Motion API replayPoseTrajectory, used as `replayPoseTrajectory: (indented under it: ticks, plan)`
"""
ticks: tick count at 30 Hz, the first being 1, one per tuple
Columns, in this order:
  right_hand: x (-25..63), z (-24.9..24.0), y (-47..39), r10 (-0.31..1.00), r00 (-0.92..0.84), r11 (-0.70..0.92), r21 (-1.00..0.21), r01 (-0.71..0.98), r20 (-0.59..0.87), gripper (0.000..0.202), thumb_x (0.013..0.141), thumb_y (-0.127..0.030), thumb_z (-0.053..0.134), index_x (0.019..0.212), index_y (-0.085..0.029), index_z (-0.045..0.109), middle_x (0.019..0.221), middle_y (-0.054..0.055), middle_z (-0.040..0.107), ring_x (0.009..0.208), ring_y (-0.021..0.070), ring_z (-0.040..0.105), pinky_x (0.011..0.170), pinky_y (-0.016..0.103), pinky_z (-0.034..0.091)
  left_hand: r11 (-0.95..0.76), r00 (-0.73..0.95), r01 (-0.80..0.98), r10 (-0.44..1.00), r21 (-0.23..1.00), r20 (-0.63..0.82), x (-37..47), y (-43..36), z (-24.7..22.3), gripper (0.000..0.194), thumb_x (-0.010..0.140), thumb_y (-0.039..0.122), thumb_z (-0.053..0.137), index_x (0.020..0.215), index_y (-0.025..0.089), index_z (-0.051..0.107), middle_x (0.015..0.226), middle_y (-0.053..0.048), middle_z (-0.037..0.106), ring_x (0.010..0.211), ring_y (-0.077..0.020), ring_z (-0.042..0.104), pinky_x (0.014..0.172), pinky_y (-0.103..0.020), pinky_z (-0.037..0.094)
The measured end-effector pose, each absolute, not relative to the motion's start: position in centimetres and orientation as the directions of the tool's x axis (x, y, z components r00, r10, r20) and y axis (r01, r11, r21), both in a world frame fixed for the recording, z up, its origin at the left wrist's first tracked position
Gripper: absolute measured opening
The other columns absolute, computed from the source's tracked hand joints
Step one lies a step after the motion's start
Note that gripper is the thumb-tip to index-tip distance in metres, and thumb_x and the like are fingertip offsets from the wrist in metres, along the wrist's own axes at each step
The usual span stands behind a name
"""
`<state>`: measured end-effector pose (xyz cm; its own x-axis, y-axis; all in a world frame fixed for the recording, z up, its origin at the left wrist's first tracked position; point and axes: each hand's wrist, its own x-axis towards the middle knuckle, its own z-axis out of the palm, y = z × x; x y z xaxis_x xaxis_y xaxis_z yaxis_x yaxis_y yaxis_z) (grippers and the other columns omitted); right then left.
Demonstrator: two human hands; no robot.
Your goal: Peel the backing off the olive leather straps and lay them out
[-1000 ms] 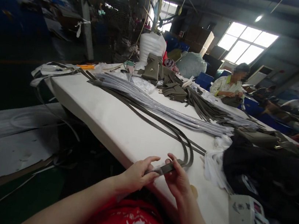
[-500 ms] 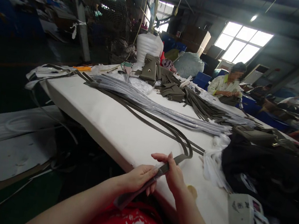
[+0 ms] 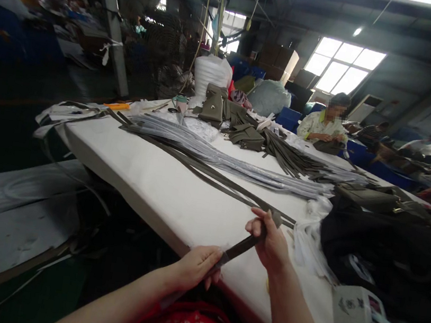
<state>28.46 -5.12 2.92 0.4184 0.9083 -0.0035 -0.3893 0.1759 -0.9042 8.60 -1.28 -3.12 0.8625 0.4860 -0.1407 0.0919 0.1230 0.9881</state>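
A dark olive strap (image 3: 241, 247) runs slantwise between my two hands over the near edge of the white table (image 3: 144, 178). My left hand (image 3: 200, 267) is closed round its lower part, where a clear plastic sleeve seems to cover the end near my red shirt. Further up, my right hand (image 3: 270, 241) grips the strap between thumb and fingers, with a folded bit showing above. Beyond my hands lie more olive straps (image 3: 213, 174) and a long bundle of straps in clear plastic sleeves (image 3: 232, 158).
Olive bags (image 3: 211, 108) and a heap of loose straps (image 3: 286, 153) lie at the back. Across the table sits a co-worker (image 3: 324, 126). Dark cloth (image 3: 373, 237) and a pale device (image 3: 353, 320) are at right; white plastic wrap (image 3: 311, 223) lies before the cloth.
My right hand has moved up and right along the strap, away from my left hand. The strap's far loop no longer shows on the table. My left hand has barely moved.
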Motion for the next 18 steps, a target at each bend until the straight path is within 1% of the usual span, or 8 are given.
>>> replayPoseTrajectory:
  ticks: [2,3,5,6,9,12,15,18]
  plan:
    - [26.0,1.8,-5.3,0.932,0.363,0.095,-0.957,-0.275,-0.012,0.047,0.086,-0.063,0.058,0.096,-0.02,0.076,0.07,0.004,0.069,0.078,0.0191,0.065,0.081,0.034,0.048,0.149,0.83,0.022,0.549,0.989,-0.101,9.3,-1.6,-2.7,0.06,0.09,0.071,0.035,0.076,0.016,0.053,0.059,0.0,0.06,0.041,-0.0083,0.049,0.043,-0.02,0.035]
    - [24.7,1.2,-5.4,0.947,0.321,0.047,-0.972,-0.231,-0.03,0.052,0.087,-0.065,0.055,0.096,-0.019,0.076,0.08,0.007,0.073,0.084,0.0212,0.066,0.083,0.036,0.048,0.149,0.803,-0.006,0.59,0.989,-0.084,9.7,-1.7,-2.5,0.06,0.09,0.071,0.034,0.075,0.016,0.052,0.057,0.0,0.057,0.04,-0.0084,0.048,0.042,-0.02,0.034]
    - [22.6,0.2,-5.5,0.967,0.245,-0.024,-0.98,-0.195,-0.073,0.053,0.087,-0.066,0.053,0.094,-0.019,0.076,0.094,0.01,0.075,0.09,0.024,0.066,0.085,0.039,0.048,0.128,0.756,-0.035,0.653,0.991,-0.057,9.9,-1.8,-2.2,0.058,0.09,0.071,0.033,0.072,0.017,0.049,0.051,0.003,0.05,0.037,-0.0078,0.042,0.04,-0.021,0.031]
    - [22.0,0.1,-5.5,0.969,0.23,-0.033,-0.974,-0.223,-0.086,0.051,0.086,-0.064,0.056,0.094,-0.019,0.076,0.094,0.01,0.074,0.092,0.0242,0.066,0.085,0.039,0.048,0.111,0.746,-0.033,0.664,0.993,-0.049,9.8,-1.8,-2.2,0.057,0.091,0.07,0.033,0.072,0.018,0.047,0.049,0.005,0.046,0.036,-0.0075,0.038,0.04,-0.021,0.029]
    - [23.1,1.0,-5.4,0.955,0.282,0.056,-0.881,-0.469,-0.09,0.033,0.083,-0.052,0.069,0.097,-0.022,0.074,0.071,0.001,0.067,0.079,0.0172,0.065,0.082,0.034,0.049,0.023,0.767,0.026,0.641,0.999,-0.035,8.8,-1.5,-2.3,0.054,0.094,0.066,0.032,0.07,0.019,0.044,0.047,0.007,0.04,0.04,-0.0076,0.034,0.042,-0.021,0.028]
    - [27.3,3.2,-5.2,0.93,0.362,0.205,-0.725,-0.658,-0.065,0.021,0.08,-0.038,0.076,0.096,-0.025,0.072,0.052,-0.009,0.042,0.053,0.0083,0.049,0.071,0.028,0.05,-0.081,0.799,0.102,0.601,0.992,-0.033,7.2,-1.2,-2.9,0.055,0.095,0.064,0.031,0.067,0.018,0.045,0.049,0.005,0.041,0.044,-0.0081,0.037,0.046,-0.021,0.03]
    - [31.1,4.8,-5.2,0.916,0.4,0.282,-0.692,-0.665,-0.011,0.019,0.08,-0.03,0.076,0.097,-0.026,0.071,0.051,-0.011,0.032,0.048,0.0067,0.039,0.069,0.026,0.049,-0.058,0.83,0.159,0.549,0.986,-0.102,6.4,-1.1,-3.6,0.056,0.094,0.065,0.03,0.068,0.018,0.045,0.051,0.005,0.043,0.042,-0.0075,0.038,0.044,-0.02,0.029]
    - [31.1,4.8,-5.2,0.914,0.405,0.265,-0.746,-0.611,-0.007,0.021,0.082,-0.035,0.074,0.099,-0.023,0.072,0.048,-0.011,0.025,0.047,0.007,0.034,0.066,0.025,0.047,0.013,0.844,0.158,0.517,0.987,-0.142,6.8,-1.2,-3.6,0.056,0.093,0.067,0.031,0.073,0.018,0.047,0.055,0.004,0.049,0.041,-0.0067,0.041,0.042,-0.019,0.029]
